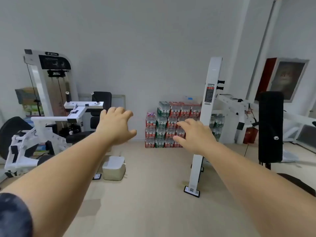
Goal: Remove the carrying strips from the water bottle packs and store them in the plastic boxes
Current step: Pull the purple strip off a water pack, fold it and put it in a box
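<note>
I hold my left hand point(114, 124) and right hand point(194, 134) out, apart and empty, toward water bottle packs point(168, 124) stacked against the wall; no strip is off yet, so I judge I must walk closer.

Glossy plastic-wrapped water bottle packs point(164, 124) on a smooth matt wood-look floor point(153, 194).

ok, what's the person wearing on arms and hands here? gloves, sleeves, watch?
No gloves, rings or watch on the left hand or right hand. A dark navy mottled fabric sleeve covers the left upper arm at the frame's lower left corner. The right arm shows no sleeve within the frame.
</note>
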